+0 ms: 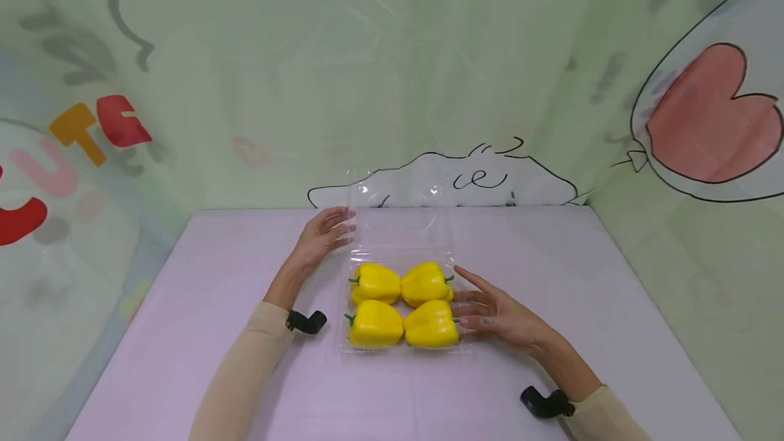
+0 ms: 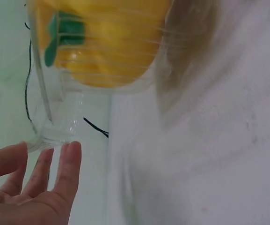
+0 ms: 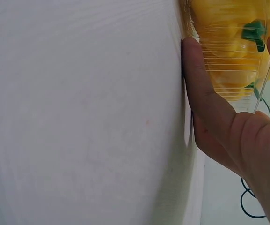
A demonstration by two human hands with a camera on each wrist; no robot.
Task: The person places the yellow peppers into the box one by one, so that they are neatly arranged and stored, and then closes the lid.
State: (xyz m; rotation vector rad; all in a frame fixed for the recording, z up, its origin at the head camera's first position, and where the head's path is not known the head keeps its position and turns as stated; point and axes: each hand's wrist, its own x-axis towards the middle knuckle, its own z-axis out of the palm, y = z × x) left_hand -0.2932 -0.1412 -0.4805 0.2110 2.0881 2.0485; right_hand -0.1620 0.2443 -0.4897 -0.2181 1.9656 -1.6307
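Note:
A clear plastic clamshell box [image 1: 465,349] sits on the table with its lid [image 1: 401,226] raised at the far side. Several yellow bell peppers [image 1: 376,324] with green stems lie in the base, in two rows. My left hand [image 1: 324,233] is at the left edge of the lid; its thumb and fingertips [image 2: 71,152] meet the lid's rim from either side. Against the right wall of the base rests my right hand [image 1: 499,315], fingers [image 3: 198,65] fairly straight along the side and thumb near the upper rim. One pepper [image 3: 233,51] shows through the ribbed wall there.
The table [image 1: 343,400] has a pale lilac cover. Behind it hangs a light green cloth backdrop [image 1: 392,73] with drawn letters and a red heart [image 1: 713,118]. Each wrist carries a black camera mount [image 1: 306,322].

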